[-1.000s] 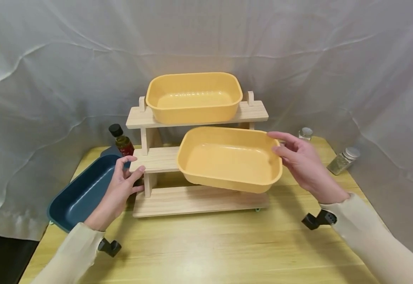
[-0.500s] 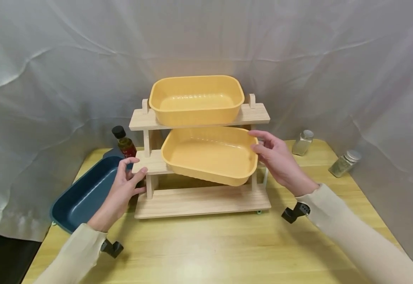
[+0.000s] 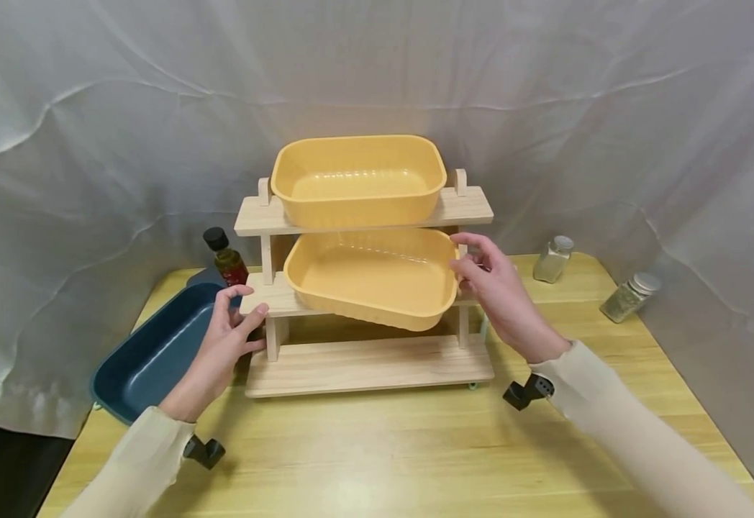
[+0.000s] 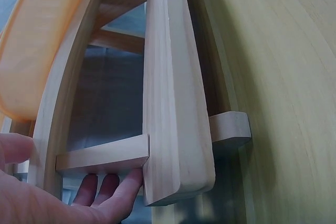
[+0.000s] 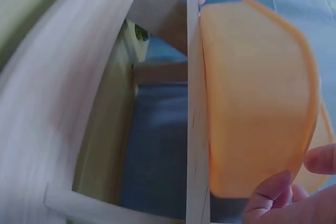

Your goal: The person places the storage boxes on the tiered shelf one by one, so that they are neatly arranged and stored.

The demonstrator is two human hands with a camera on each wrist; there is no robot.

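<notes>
A yellow plastic bin [image 3: 377,277] sits slightly askew on the middle board of a three-tier wooden shelf rack [image 3: 370,365], its near right corner jutting past the board's front edge. My right hand [image 3: 496,295] holds that bin's right rim between thumb and fingers; in the right wrist view the bin's base [image 5: 257,98] lies against the board. At the rack's left side, my left hand [image 3: 218,342] grips the end of the middle board. The left wrist view shows its fingers [image 4: 107,198] curled against the wooden support. Another yellow bin [image 3: 359,212] stands on the top board.
A dark blue bin [image 3: 163,356] lies left of the rack, partly behind the left hand. Behind it stands a black-capped bottle [image 3: 228,262]. Two glass jars, one pale [image 3: 553,260] and one with green-brown contents [image 3: 629,296], are at the right. Grey cloth [image 3: 377,65] hangs behind.
My right hand has moved left with the lower yellow bin, which has come off the right side and settled further back on the middle board. The left hand keeps its hold on the rack.
</notes>
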